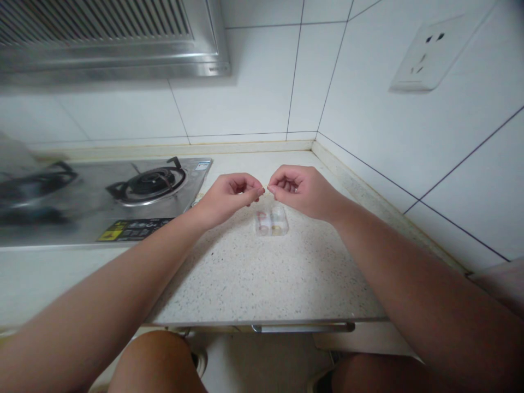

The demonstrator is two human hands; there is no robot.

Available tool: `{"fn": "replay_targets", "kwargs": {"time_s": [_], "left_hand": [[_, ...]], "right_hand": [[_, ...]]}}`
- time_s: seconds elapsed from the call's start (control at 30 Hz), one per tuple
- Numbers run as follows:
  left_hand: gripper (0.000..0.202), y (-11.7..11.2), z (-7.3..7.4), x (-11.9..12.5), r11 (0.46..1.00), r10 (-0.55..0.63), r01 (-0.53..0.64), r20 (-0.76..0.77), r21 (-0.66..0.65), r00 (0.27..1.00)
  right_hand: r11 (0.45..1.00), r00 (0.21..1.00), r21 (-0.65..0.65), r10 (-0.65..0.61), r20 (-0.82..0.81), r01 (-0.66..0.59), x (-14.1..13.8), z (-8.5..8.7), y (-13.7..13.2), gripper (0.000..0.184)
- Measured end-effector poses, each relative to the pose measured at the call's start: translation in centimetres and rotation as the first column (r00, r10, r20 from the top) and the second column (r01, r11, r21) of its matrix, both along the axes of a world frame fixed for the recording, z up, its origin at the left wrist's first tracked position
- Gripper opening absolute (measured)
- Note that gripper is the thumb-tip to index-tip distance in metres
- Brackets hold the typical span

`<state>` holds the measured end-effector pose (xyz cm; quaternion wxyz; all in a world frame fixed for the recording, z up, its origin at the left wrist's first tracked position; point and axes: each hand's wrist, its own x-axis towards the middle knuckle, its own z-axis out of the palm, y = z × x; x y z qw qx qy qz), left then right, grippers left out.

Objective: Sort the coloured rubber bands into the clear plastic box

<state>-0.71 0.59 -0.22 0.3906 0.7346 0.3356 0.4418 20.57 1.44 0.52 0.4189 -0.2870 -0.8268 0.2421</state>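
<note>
Left hand [234,195], right hand [308,190] pinched near clear case [272,222]; cannot tell if grasping anything.

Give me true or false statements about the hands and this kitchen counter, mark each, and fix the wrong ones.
1. The left hand and right hand are held close together. True.
2. A clear container lies on the countertop. True.
3. The left hand lies flat on the container. False: it is curled, beside the right hand.
4. A stove is left of the container. True.
5. The countertop is plain black. False: it is pale and speckled.
6. Both hands wear gloves. False: both are bare.
</note>
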Motion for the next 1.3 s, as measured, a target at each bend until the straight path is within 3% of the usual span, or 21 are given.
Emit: {"fn": "replay_targets", "kwargs": {"time_s": [0.83,1.3], "left_hand": [[0.022,-0.29,0.1,0.03,0.999,-0.045,0.045,0.01,-0.024,0.999],[0.025,-0.38,0.21,-0.01,0.998,-0.048,0.048,0.02,-0.026,0.999]], "right_hand": [[0.988,0.995,-0.123,0.081,-0.059,-0.088,0.14,0.31,-0.1,0.011],[0.987,0.992,-0.117,0.105,-0.064,-0.112,0.3,0.47,0.0,0.013]]}}
